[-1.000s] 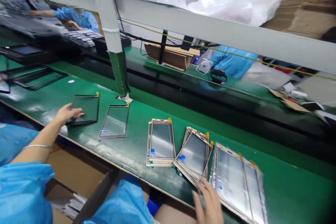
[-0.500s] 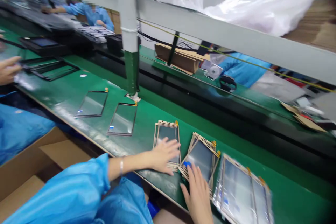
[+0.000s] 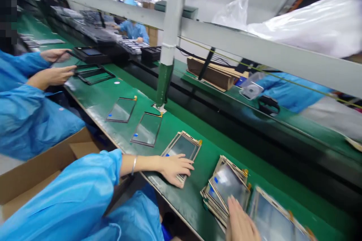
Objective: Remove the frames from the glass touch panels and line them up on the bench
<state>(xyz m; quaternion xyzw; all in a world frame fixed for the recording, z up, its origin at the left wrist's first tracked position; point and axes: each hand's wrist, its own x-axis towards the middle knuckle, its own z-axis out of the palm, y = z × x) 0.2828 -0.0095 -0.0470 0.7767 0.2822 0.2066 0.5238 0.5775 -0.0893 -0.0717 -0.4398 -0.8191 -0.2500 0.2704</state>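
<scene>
My left hand (image 3: 175,169) lies with fingers stretched out over a stack of gold-edged touch screen panels (image 3: 185,146), covering its near end. To the right, my right hand (image 3: 242,221) rests at the near right edge of a taller, uneven stack of similar panels (image 3: 229,184); its fingers are straight and side by side, with nothing seen gripped. Blue tabs and orange flex tails show on these panels. Beyond my right hand, more panels in clear wrap (image 3: 275,216) run out of view. Two single black-edged glass panels, a nearer one (image 3: 147,130) and a farther one (image 3: 121,110), lie flat to the left.
At left, a co-worker's hands (image 3: 55,73) hold a thin dark part beside black frames (image 3: 96,74) on the green bench. A white and green post (image 3: 166,60) stands behind the panels. An open cardboard box (image 3: 53,154) sits below the bench edge. A dark channel (image 3: 226,116) runs behind.
The view has swung left. The stack under my left hand has turned clockwise, and the gap to the right stack is wider. My right hand has shifted to that stack's right edge.
</scene>
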